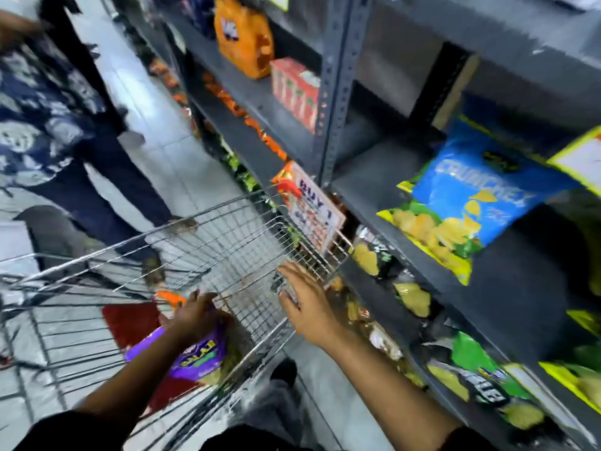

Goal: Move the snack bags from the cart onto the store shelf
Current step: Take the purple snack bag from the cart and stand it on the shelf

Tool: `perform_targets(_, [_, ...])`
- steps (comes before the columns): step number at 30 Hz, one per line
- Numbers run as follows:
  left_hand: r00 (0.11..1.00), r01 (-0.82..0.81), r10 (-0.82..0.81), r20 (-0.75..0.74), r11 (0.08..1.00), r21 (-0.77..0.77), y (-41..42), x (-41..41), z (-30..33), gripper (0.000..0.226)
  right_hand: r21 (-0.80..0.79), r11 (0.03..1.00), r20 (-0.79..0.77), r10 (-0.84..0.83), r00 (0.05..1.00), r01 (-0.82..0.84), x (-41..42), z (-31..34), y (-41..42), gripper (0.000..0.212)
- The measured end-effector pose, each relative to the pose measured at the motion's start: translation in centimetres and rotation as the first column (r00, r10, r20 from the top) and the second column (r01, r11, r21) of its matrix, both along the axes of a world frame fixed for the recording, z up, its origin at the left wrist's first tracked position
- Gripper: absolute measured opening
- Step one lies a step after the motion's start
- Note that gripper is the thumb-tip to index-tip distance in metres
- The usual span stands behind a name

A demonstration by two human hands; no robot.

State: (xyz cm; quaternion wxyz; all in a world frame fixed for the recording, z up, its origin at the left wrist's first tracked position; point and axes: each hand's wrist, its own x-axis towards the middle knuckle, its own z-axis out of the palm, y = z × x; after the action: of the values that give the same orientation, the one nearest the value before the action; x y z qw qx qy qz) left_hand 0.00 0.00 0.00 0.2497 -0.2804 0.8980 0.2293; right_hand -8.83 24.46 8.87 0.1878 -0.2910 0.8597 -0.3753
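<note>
A wire shopping cart [208,242] stands in the aisle beside the dark metal shelf [367,206]. Inside the cart lie a purple snack bag [198,356], a red bag [130,320] under it and an orange bag [169,296] behind. My left hand [195,312] is down in the cart, its fingers closed on the top of the purple bag. Over the cart's right rim hovers my right hand [305,301], fingers spread, holding nothing. On the shelf a blue snack bag [481,190] lies on top of a green-and-yellow chip bag [432,236].
Another person in a patterned shirt and dark trousers [65,131] stands just left of the cart. A "BUY 1" sign [315,209] hangs from the shelf edge by the cart's corner. Lower shelves hold several chip bags [481,379]; an orange bag [244,37] and a red box [296,92] sit higher.
</note>
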Motion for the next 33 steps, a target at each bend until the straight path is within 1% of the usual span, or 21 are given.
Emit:
perform_targets(1, [0.999, -0.051, 0.051, -0.011, 0.998, -0.029, -0.7, 0.6, -0.3, 0.066, 0.035, 0.999, 0.093, 0.023, 0.995, -0.026, 0.0, -1.0, -1.1, 0.048])
perform_targets(2, [0.992, -0.127, 0.127, -0.025, 0.992, -0.017, -1.3, 1.0, -0.4, 0.076, 0.071, 0.994, 0.166, 0.067, 0.984, -0.080, 0.1, -1.8, -2.4, 0.050])
perform_targets(3, [0.983, -0.178, 0.179, -0.035, 0.983, 0.042, -2.1, 1.6, -0.9, 0.082, 0.136, 0.982, 0.236, 0.096, 0.967, -0.131, 0.4, -2.9, -3.8, 0.052])
perform_targets(4, [0.977, -0.205, 0.209, -0.034, 0.974, 0.098, -2.7, 1.9, -1.0, 0.081, 0.178, 0.966, 0.293, 0.128, 0.947, -0.186, 0.6, -3.9, -4.9, 0.054])
perform_targets(6, [0.981, -0.188, 0.193, -0.008, 0.963, 0.192, -4.7, 2.8, -2.8, 0.076, 0.232, 0.937, 0.419, 0.145, 0.896, -0.260, 1.1, -6.0, -6.9, 0.056])
perform_targets(8, [0.982, -0.182, 0.186, 0.008, 0.947, 0.264, -6.5, 3.4, -4.3, 0.082, 0.262, 0.916, 0.510, 0.136, 0.850, -0.304, 1.3, -8.2, -9.0, 0.058])
perform_targets(9, [0.984, -0.178, 0.179, 0.021, 0.948, 0.263, -6.8, 3.6, -4.4, 0.082, 0.264, 0.912, 0.555, 0.121, 0.823, -0.313, 1.3, -9.3, -9.9, 0.060])
perform_targets(10, [0.990, -0.138, 0.129, 0.050, 0.962, 0.235, -6.8, 3.7, -4.2, 0.082, 0.264, 0.913, 0.593, 0.101, 0.799, -0.311, 1.4, -10.3, -10.8, 0.063])
perform_targets(11, [0.994, -0.073, 0.054, 0.099, 0.975, 0.208, -6.4, 3.6, -3.7, 0.079, 0.262, 0.916, 0.629, 0.077, 0.774, -0.305, 1.4, -11.1, -11.4, 0.064])
perform_targets(12, [0.984, -0.001, -0.027, 0.176, 0.988, 0.154, -6.0, 3.6, -3.3, 0.072, 0.262, 0.912, 0.658, 0.070, 0.749, -0.315, 1.5, -11.8, -12.2, 0.064])
perform_targets(13, [0.972, 0.060, -0.086, 0.217, 0.990, 0.125, -5.9, 3.6, -3.6, 0.061, 0.256, 0.908, 0.689, 0.069, 0.722, -0.331, 1.6, -12.6, -12.8, 0.063])
perform_targets(15, [0.965, 0.081, -0.109, 0.239, 0.989, 0.123, -5.6, 3.4, -3.8, 0.041, 0.247, 0.901, 0.710, 0.082, 0.699, -0.357, 1.7, -13.8, -13.7, 0.055])
perform_targets(16, [0.963, 0.070, -0.100, 0.252, 0.990, 0.124, -5.5, 3.1, -3.6, 0.035, 0.242, 0.900, 0.705, 0.093, 0.703, -0.362, 1.7, -14.2, -13.8, 0.051])
perform_targets(18, [0.963, 0.103, -0.134, 0.232, 0.985, 0.140, -5.8, 2.6, -3.4, 0.030, 0.244, 0.918, 0.696, 0.059, 0.715, -0.313, 1.6, -15.1, -14.1, 0.047])
perform_targets(21, [0.945, 0.242, -0.270, 0.183, 0.957, 0.161, -5.9, 1.5, -2.3, 0.029, 0.228, 0.946, 0.679, 0.017, 0.734, -0.232, 0.7, -14.9, -13.8, 0.047])
perform_targets(24, [0.896, 0.409, -0.430, 0.112, 0.896, 0.173, -5.1, 0.0, -0.4, 0.028, 0.193, 0.964, 0.705, -0.005, 0.709, -0.184, -1.1, -13.7, -12.2, 0.058])
perform_targets(26, [0.858, 0.502, -0.513, 0.038, 0.851, 0.153, -4.3, -1.8, 1.9, 0.029, 0.167, 0.973, 0.726, -0.010, 0.688, -0.162, -2.0, -12.8, -10.6, 0.072])
perform_targets(28, [0.809, 0.584, -0.587, -0.010, 0.803, 0.117, -3.1, -4.1, 5.2, 0.026, 0.113, 0.987, 0.756, -0.009, 0.654, -0.117, -2.6, -12.0, -8.6, 0.089])
perform_targets(29, [0.791, 0.612, -0.612, -0.032, 0.786, 0.088, -2.4, -5.3, 7.3, 0.026, 0.081, 0.992, 0.764, 0.002, 0.645, -0.099, -2.6, -11.2, -7.5, 0.092])
perform_targets(31, [0.754, 0.653, -0.646, -0.124, 0.757, 0.029, -1.3, -7.9, 11.9, 0.035, 0.022, 0.999, 0.744, -0.001, 0.668, -0.023, -2.4, -8.5, -5.5, 0.095])
perform_targets(33, [0.718, 0.672, -0.631, -0.293, 0.738, 0.057, 0.0, -10.4, 17.2, 0.044, -0.064, 0.994, 0.711, -0.019, 0.703, 0.092, -1.9, -5.7, -3.1, 0.095])
